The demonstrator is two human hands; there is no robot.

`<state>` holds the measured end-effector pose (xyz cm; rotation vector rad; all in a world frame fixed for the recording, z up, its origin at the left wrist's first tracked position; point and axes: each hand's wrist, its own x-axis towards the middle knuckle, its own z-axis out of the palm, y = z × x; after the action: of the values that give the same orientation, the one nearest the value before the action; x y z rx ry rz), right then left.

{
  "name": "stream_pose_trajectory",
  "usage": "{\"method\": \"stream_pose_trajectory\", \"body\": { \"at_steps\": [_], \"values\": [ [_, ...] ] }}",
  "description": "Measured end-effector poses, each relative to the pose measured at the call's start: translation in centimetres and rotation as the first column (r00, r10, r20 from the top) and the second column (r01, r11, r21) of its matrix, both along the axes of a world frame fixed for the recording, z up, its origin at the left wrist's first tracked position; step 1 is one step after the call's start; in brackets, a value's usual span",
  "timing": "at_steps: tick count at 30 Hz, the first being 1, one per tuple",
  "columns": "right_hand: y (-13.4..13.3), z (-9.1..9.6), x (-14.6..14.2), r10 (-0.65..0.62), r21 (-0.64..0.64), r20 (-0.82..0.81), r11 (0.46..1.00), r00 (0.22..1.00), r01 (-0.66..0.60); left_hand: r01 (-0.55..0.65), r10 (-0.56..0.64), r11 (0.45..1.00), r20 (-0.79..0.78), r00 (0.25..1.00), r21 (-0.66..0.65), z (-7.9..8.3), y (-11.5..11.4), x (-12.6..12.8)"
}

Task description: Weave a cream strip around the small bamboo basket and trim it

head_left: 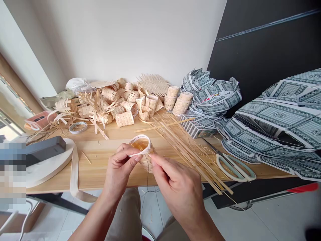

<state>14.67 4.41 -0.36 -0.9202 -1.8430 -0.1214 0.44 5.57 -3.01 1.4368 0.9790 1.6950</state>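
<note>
A small woven straw basket (141, 147) with a white rim is held over the front edge of the wooden table (105, 140). My left hand (120, 167) pinches the white rim with thumb and forefinger. My right hand (175, 182) pinches the basket's right side, fingers pressed together. A thin dark thread (147, 179) hangs below the basket.
Several small woven baskets (125, 103) and loose straw strips (185, 144) cover the table's back and middle. Scissors (232, 165) lie at the right, near folded playing-card pieces (276, 124). A tape roll (78, 127) and a dark block (46, 149) sit on the left.
</note>
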Motion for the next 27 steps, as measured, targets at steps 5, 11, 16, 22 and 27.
{"method": "stream_pose_trajectory", "body": {
  "at_steps": [5,11,16,22,27],
  "values": [
    [0.0,0.0,0.0,0.001,-0.004,-0.009,1.000,1.000,-0.001,-0.044,0.046,0.999,-0.057,0.997,0.030,0.0,-0.1,0.0],
    [0.0,-0.2,-0.1,-0.011,-0.020,-0.023,1.000,1.000,0.011,-0.161,0.209,0.964,-0.225,0.952,0.214,0.2,-0.4,0.2],
    [-0.3,-1.2,0.0,-0.057,-0.164,-0.057,0.985,0.997,0.047,-0.233,0.497,0.824,-0.461,0.735,0.517,0.0,-0.5,0.0],
    [-0.5,-2.1,-0.2,-0.048,-0.270,-0.156,0.963,0.987,0.004,-0.138,0.532,0.799,-0.580,0.617,0.586,-0.5,-0.8,-0.1],
    [-0.2,-2.3,-0.5,-0.038,-0.315,-0.170,0.949,0.985,-0.018,-0.130,0.523,0.801,-0.576,0.629,0.585,-0.9,-0.8,-0.1]
  ]
}}
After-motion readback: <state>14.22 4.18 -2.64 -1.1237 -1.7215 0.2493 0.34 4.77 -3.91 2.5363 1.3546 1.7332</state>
